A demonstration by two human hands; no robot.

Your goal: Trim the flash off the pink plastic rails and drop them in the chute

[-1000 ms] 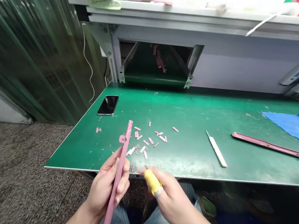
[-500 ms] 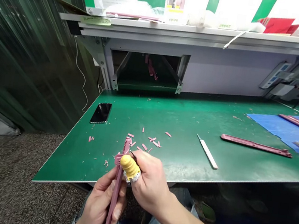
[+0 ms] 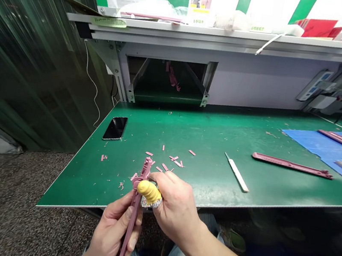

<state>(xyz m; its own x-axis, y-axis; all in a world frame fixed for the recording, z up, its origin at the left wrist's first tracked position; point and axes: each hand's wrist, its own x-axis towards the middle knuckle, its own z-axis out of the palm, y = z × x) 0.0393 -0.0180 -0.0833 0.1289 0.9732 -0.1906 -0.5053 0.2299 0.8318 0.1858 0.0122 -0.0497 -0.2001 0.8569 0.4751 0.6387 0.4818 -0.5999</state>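
My left hand [image 3: 114,227] is closed around a long, narrow mauve-pink plastic part [image 3: 129,229], held at a slant above my lap. The part's notched upper end, with a small side tab, reaches over the table's near edge. My right hand [image 3: 176,204] is closed at that end, its thumb in a yellow ribbed finger cot [image 3: 149,191] pressed against the part. Between its thumb and fingers is a small blade, almost wholly hidden. Just beyond lie several thin pink offcuts [image 3: 175,160] on the green tabletop.
A white-handled knife [image 3: 237,175] and another long pink part [image 3: 291,165] lie to the right. Farther right is a blue sheet [image 3: 320,147] with more parts. A phone [image 3: 115,128] lies at the left edge. Behind, a chute opening [image 3: 165,99] holds pink scraps under a shelf [image 3: 205,36].
The part's upper end has shifted slightly right and its tilt has increased. My right hand has moved a little right and down. Another person's hand at the far right has left view.
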